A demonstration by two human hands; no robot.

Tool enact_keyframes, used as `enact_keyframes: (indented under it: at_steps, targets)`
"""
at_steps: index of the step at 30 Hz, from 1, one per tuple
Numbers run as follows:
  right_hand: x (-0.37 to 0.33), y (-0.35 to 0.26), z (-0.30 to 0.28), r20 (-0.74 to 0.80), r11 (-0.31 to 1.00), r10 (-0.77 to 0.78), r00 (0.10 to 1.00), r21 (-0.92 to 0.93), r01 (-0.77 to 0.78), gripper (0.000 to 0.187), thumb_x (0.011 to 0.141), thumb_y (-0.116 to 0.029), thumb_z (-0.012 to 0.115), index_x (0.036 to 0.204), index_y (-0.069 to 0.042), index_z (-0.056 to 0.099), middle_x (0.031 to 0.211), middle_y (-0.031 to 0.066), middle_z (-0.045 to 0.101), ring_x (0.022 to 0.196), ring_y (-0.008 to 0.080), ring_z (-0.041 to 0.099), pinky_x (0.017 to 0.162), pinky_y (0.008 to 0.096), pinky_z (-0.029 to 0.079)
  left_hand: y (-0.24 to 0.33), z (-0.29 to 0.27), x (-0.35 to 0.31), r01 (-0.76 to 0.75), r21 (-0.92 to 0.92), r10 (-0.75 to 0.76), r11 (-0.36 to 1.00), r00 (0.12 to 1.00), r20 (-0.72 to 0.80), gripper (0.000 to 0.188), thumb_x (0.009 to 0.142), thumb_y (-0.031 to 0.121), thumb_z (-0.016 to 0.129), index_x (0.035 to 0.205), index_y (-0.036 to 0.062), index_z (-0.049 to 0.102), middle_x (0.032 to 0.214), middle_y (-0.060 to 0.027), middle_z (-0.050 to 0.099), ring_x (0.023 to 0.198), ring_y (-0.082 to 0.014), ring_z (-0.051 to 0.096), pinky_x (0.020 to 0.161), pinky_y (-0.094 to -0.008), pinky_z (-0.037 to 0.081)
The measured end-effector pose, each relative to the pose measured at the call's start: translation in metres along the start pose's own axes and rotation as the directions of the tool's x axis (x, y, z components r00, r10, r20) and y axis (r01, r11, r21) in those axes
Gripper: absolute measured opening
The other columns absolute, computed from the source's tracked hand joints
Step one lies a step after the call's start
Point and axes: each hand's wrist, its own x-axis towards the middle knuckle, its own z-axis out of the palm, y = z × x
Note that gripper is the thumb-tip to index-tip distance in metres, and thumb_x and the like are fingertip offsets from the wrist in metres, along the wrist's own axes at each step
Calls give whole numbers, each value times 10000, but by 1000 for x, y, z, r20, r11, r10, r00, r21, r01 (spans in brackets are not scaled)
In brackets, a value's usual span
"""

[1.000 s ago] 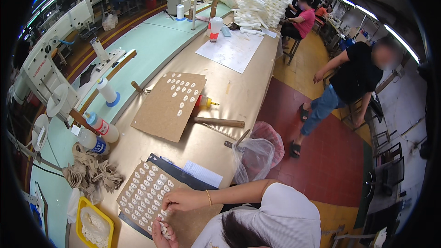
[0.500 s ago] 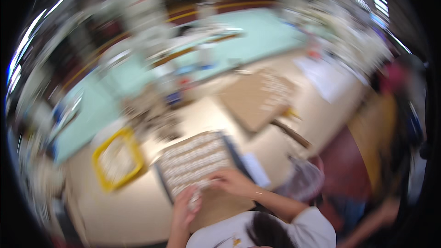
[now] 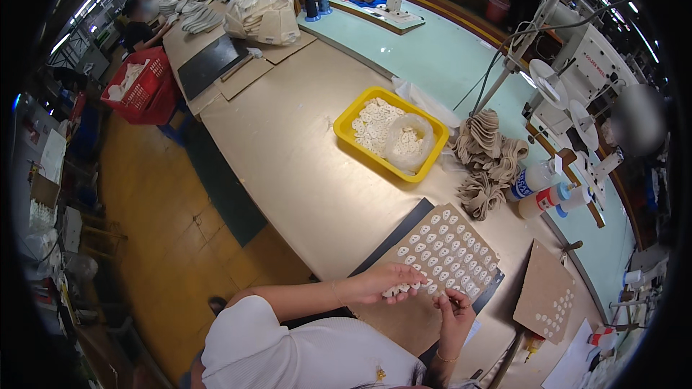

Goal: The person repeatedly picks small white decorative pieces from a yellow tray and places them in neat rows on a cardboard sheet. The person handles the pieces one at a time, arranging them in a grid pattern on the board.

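My left hand (image 3: pixel 386 282) is palm up with its fingers curled around several small white oval pieces (image 3: pixel 401 289), over the near part of a tan board (image 3: pixel 396 323). Rows of similar white pieces (image 3: pixel 453 248), each with small holes, lie on that board. Close to its right, my right hand (image 3: pixel 455 311) has thumb and fingertips pinched together just above the board. Whatever is between those fingertips is too small to make out. A dark board (image 3: pixel 395 236) sticks out from beneath the tan one.
Beyond the boards stands a yellow tray (image 3: pixel 342 128) of white pieces, with a clear bag (image 3: pixel 408 145) inside. Stacked tan fabric pieces (image 3: pixel 481 145) and bottles (image 3: pixel 535 179) are to its right. Another tan board (image 3: pixel 542 289) with white pieces lies at right. A red basket (image 3: pixel 141 89) stands far left.
My view has swung to the left, so the boards and tray appear farther right, and the blur is gone. Both hands are still close together over the tan board.
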Motion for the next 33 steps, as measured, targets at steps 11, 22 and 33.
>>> enact_keyframes:
  at_steps: [11,22,33]
  targets:
    - [7,-12,11,4,999,-8,1000,49,8,213,884,10,613,1087,72,593,875,103,664,759,145,662,714,235,530,8,-7,-2,-68,44,68,997,998,-9,307,967,283,541,1159,47,580,819,-4,564,569,-40,503,421,-169,386]
    - [12,-9,8,26,997,-71,997,-10,71,138,902,-63,624,1001,26,587,810,81,655,706,115,612,677,222,492,3,-5,-4,-91,-11,91,996,996,22,281,979,213,513,1154,-1,560,836,-39,573,573,-59,518,415,-178,396]
    - [7,-11,16,-8,993,-89,996,75,89,112,910,-19,582,1010,25,556,864,95,641,773,146,635,712,242,508,9,1,-13,-86,38,86,996,996,-22,250,964,251,541,1101,49,594,813,-4,578,564,-46,507,421,-179,382]
